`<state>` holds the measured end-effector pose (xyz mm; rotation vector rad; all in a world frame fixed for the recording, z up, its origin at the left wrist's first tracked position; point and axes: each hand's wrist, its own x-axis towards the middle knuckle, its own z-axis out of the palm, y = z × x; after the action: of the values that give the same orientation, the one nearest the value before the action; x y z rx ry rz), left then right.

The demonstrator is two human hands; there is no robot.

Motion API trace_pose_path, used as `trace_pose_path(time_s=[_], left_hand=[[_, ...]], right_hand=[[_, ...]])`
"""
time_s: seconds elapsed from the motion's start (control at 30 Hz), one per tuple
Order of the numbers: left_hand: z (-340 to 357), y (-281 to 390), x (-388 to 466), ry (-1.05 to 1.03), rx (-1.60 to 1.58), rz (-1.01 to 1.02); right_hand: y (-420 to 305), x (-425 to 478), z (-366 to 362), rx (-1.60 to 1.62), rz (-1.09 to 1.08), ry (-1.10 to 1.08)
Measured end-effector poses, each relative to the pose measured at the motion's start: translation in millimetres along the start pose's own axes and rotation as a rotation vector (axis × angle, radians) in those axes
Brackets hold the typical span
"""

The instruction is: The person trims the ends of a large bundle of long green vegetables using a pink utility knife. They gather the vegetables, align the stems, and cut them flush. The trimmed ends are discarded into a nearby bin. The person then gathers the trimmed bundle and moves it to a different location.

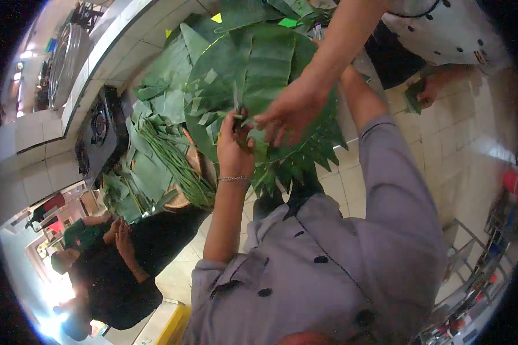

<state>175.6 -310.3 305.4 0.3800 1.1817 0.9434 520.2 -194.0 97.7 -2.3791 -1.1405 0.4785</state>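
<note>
My left hand (234, 144), with a chain bracelet at the wrist, is closed around the dark handles of what look like scissors (236, 97), blades pointing away from me. Under it lies a large round sheet of banana leaf (267, 56), its near edge trimmed with pointed folded leaf pieces (323, 146). Small cut leaf scraps (210, 76) lie on its left part. A co-worker's hand (293, 112) reaches in from the upper right, its fingers close to my left hand. My right forearm (364, 97) passes behind that co-worker's arm, which mostly hides my right hand.
Left of the round leaf are more banana leaves (164, 92) and a bundle of long green beans (172, 159) over a woven tray (178, 199). A black gas stove (101, 125) stands against the tiled wall. Another person (108, 267) stands at lower left. The co-worker's other hand (431, 91) holds a leaf piece.
</note>
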Motion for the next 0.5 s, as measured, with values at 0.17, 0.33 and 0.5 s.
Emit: trace_pose_path(time_s=[0.17, 0.33, 0.5], left_hand=[[9, -1, 27, -0.118, 0.136, 0.024], [9, 16, 42, -0.117, 0.096, 0.044], [11, 29, 54, -0.16, 0.087, 0.063]], right_hand=[[12, 7, -12, 0.036, -0.022, -0.026], [13, 24, -14, 0.058, -0.028, -0.026], [8, 34, -13, 0.074, -0.05, -0.027]])
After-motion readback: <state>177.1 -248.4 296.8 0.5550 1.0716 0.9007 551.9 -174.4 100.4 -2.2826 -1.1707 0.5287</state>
